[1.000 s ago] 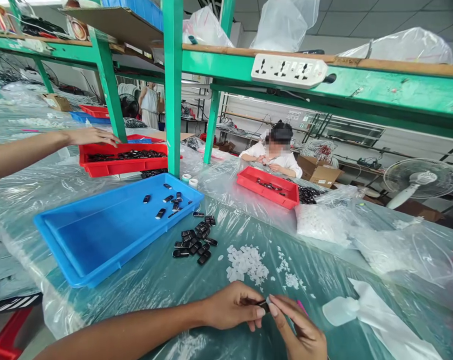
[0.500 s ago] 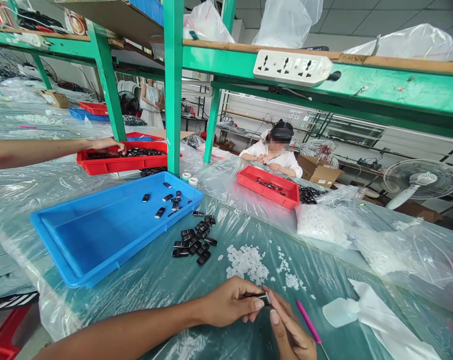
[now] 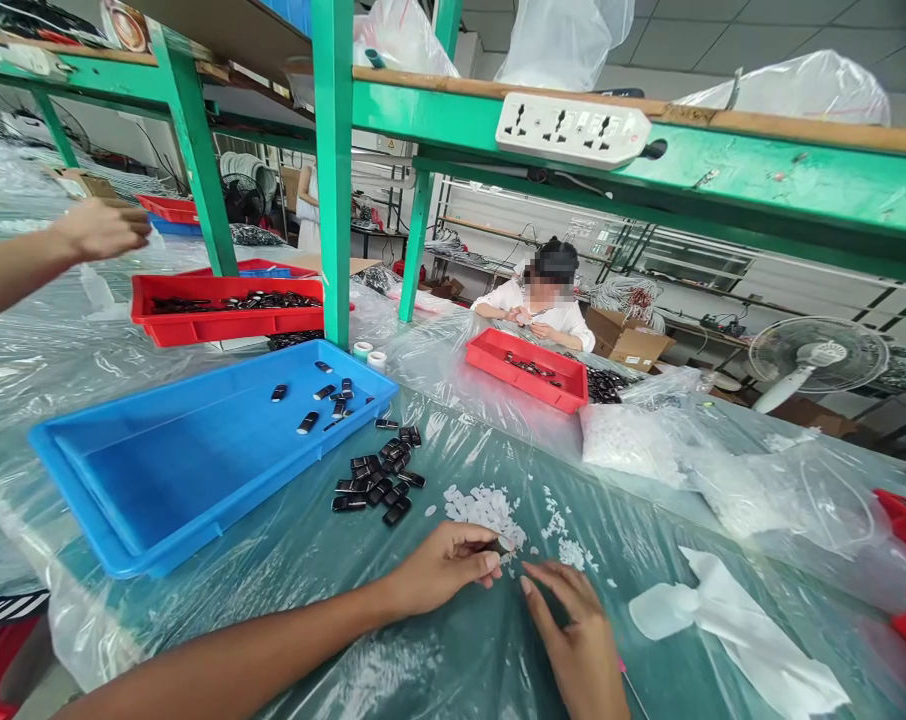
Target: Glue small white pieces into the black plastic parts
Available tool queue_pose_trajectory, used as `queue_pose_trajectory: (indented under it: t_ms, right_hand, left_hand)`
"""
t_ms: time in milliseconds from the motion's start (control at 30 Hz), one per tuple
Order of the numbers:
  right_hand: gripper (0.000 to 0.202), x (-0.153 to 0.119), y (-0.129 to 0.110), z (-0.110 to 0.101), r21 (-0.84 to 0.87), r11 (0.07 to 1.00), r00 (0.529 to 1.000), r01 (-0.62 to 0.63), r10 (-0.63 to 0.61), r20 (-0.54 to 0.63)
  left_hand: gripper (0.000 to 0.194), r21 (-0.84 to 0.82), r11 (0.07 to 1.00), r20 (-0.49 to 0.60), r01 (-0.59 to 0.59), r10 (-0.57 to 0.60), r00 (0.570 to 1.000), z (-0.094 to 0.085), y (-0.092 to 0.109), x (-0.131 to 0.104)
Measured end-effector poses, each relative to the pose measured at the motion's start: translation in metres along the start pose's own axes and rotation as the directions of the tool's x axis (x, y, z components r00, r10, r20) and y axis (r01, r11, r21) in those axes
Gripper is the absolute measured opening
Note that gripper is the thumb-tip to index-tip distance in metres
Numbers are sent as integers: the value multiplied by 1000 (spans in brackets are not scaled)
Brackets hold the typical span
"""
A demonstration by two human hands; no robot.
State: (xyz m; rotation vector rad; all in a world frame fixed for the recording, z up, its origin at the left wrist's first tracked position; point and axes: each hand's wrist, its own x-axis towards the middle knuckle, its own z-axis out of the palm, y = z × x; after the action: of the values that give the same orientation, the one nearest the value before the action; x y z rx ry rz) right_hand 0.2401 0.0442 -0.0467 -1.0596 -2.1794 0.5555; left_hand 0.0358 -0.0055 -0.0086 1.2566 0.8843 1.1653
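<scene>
My left hand [image 3: 449,570] is closed around a small black plastic piece [image 3: 499,547], mostly hidden by the fingers, at the edge of a pile of small white pieces [image 3: 487,508]. Just to the right, my right hand [image 3: 573,625] has thumb and fingers a little apart, with nothing visible between them. Behind that hand lies a pink-handled tool [image 3: 622,665] with a thin metal shaft, largely covered. A heap of small black pieces [image 3: 378,480] sits on the plastic-covered table beyond my left forearm.
A blue tray [image 3: 198,395] with several black pieces stands left. Red trays [image 3: 228,325] [image 3: 528,370] lie farther back. Another person's hand [image 3: 104,230] reaches in from the left; a co-worker [image 3: 543,300] sits opposite. A green shelf post [image 3: 333,180] rises behind the blue tray. White sheet [image 3: 760,630] lies right.
My hands have come apart. The left moved slightly up toward the white pile with the black piece; the right opened. The other person's hand left the red tray, upward and left.
</scene>
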Motion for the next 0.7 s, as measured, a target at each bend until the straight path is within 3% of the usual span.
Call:
queue_pose_trajectory:
  t_ms: [133, 400, 567, 700]
  right_hand:
    - [24, 3, -3, 4, -59, 997, 997, 47, -43, 70]
    - [21, 6, -12, 4, -24, 1000, 998, 17, -16, 56]
    - [19, 4, -10, 3, 215, 972, 996, -91, 91, 8]
    - [27, 1, -7, 2, 493, 846, 976, -204, 215, 35]
  left_hand:
    - [41, -71, 996, 30, 50, -48, 998, 1, -1, -1]
    - [52, -199, 967, 64, 159, -149, 987, 6, 2, -1]
    - [58, -276, 939, 114, 207, -182, 977, 6, 1, -3]
    - [51, -206, 953, 166, 221, -189, 968, 4, 0, -3]
